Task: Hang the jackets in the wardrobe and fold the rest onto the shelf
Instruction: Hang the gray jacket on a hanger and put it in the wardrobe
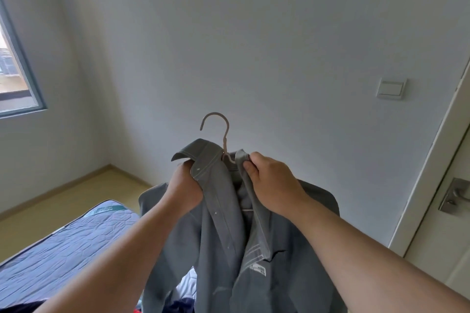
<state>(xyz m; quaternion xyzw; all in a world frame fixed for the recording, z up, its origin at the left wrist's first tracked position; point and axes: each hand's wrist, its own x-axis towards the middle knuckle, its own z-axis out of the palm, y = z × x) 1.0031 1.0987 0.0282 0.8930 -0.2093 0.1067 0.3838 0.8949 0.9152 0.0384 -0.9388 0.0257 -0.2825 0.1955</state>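
Note:
A grey jacket [292, 269] with pale stitching hangs on a beige plastic hanger [223, 132], held up in front of a white wall. My left hand [187, 187] grips the left front edge just under the collar. My right hand [269, 180] pinches the right collar edge beside the hanger's neck. The hook points up and to the left, free of any rail. The jacket's shoulders spread over the hanger's arms, which are mostly hidden by cloth. No wardrobe is in view.
A bed with a blue quilted mattress [66, 249] lies at the lower left. More clothes [183, 297] lie below the jacket. A white door with a metal handle [455, 195] stands at the right, a light switch [391, 88] on the wall, a window [15, 71] at the left.

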